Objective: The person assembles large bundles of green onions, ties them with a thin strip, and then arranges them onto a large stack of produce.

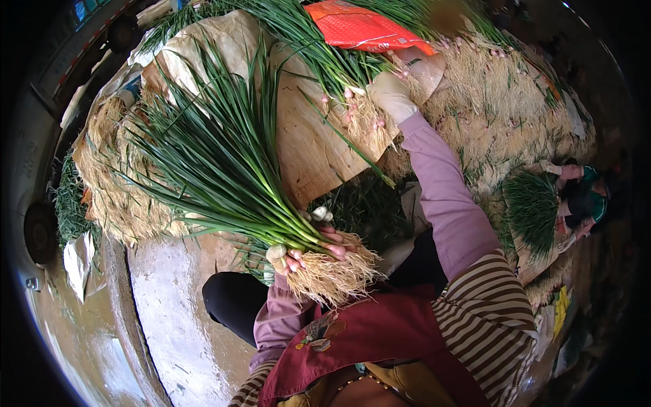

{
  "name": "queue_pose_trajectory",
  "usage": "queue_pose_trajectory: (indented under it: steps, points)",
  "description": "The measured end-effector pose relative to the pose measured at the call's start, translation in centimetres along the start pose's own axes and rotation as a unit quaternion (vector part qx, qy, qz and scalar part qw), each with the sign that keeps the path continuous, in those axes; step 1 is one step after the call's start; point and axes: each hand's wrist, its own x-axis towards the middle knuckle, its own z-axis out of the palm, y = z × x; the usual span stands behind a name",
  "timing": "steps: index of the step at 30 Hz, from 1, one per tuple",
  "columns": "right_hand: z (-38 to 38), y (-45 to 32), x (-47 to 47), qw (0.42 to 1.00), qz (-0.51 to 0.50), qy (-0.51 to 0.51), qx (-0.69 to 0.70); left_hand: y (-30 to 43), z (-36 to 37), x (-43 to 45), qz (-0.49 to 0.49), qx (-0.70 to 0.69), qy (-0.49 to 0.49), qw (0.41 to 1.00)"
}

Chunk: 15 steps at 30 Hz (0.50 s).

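My left hand [277, 253], in a pale glove, grips a thick bunch of young green garlic plants [254, 201] in front of my lap. Its thumb and fingertips show around the stems; the palm is hidden beneath. Pinkish bulbs and long straw-coloured roots [330, 274] hang towards me, while the leaves fan out to the upper left. My right arm stretches forward, and my gloved right hand [391, 95] touches the bulb end of a pile of similar plants [335, 76]. The fingers there are turned away, so their grip cannot be seen.
A brown sheet [320, 137] lies under the pile, with one loose stalk [351, 145] across it. An orange-red printed bag [366, 30] covers some leaves. Rooted bundles are stacked at right [493, 96] and left [112, 168]. Another person [585, 198] sits at far right beside green leaves.
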Motion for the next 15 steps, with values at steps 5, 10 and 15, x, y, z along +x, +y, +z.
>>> queue_pose_trajectory:
  steps: [5, 10, 15]
  points:
    - [-1.3, -0.5, -10.1, 0.917, -0.027, -0.068, 0.392, 1.6, 1.3, 2.2, 0.036, 0.066, -0.086, 0.993]
    - [-0.2, -3.3, -22.7, 0.791, -0.105, -0.354, 0.488, 1.7, 0.5, 1.0, 0.070, 0.033, -0.037, 0.996]
    - [1.1, -4.6, -20.5, 0.794, -0.072, -0.317, 0.513, 2.6, 1.1, 0.4, -0.062, -0.055, 0.124, 0.989]
